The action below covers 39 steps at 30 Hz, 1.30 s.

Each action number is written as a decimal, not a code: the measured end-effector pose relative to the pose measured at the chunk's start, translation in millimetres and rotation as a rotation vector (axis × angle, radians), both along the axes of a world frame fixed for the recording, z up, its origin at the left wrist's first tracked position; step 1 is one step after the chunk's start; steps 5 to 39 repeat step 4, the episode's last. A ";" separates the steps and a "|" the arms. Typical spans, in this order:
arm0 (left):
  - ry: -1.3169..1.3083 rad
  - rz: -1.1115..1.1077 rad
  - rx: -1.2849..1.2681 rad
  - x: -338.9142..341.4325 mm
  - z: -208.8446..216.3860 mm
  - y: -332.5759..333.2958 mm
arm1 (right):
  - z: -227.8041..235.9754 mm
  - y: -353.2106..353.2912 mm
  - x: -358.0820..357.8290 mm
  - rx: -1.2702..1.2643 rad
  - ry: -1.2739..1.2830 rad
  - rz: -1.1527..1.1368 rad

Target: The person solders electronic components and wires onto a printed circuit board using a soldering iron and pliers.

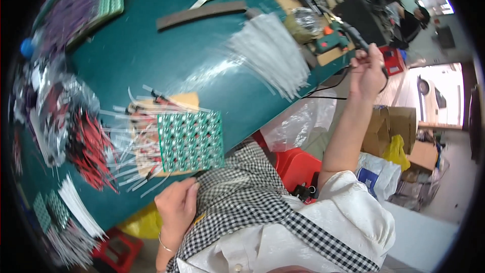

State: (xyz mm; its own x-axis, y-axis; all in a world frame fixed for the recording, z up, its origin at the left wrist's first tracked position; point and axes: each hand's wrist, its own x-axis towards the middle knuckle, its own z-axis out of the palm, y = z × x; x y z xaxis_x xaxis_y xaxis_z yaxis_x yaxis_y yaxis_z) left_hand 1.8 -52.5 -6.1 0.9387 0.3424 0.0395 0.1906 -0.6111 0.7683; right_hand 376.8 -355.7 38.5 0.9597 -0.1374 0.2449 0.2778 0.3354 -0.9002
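Observation:
At the right, my right arm is stretched out and my right hand (369, 71) is closed round the handle of a soldering iron (356, 36). Its slim end points toward the tools at the far right, and a dark cord trails below. My left hand (177, 202) is curled at the table's near edge, just below a green circuit board panel (191, 141); whatever its fingers hold, if anything, is hidden. The panel has rows of shiny round parts and lies over a tan board (189, 102), where red, black and white wires fan out to the left.
Red and black wires (91, 146) are heaped at left near clear plastic bags (65, 88). White wire bundles lie at lower left (81, 205) and right of centre (273, 53). A grey-brown strip (202, 16) crosses the far table. Stacked panels (96, 5) stand far left.

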 end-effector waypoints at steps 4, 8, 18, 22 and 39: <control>-0.039 0.001 -0.015 1.7 -9.8 3.2 | 7.3 -10.1 0.1 -0.113 -0.029 -0.109; -0.039 0.001 -0.015 1.7 -9.8 3.2 | 7.3 -10.1 0.1 -0.113 -0.029 -0.109; -0.039 0.001 -0.015 1.7 -9.8 3.2 | 7.3 -10.1 0.1 -0.113 -0.029 -0.109; -0.039 0.001 -0.015 1.7 -9.8 3.2 | 7.3 -10.1 0.1 -0.113 -0.029 -0.109; -0.039 0.001 -0.015 1.7 -9.8 3.2 | 7.3 -10.1 0.1 -0.113 -0.029 -0.109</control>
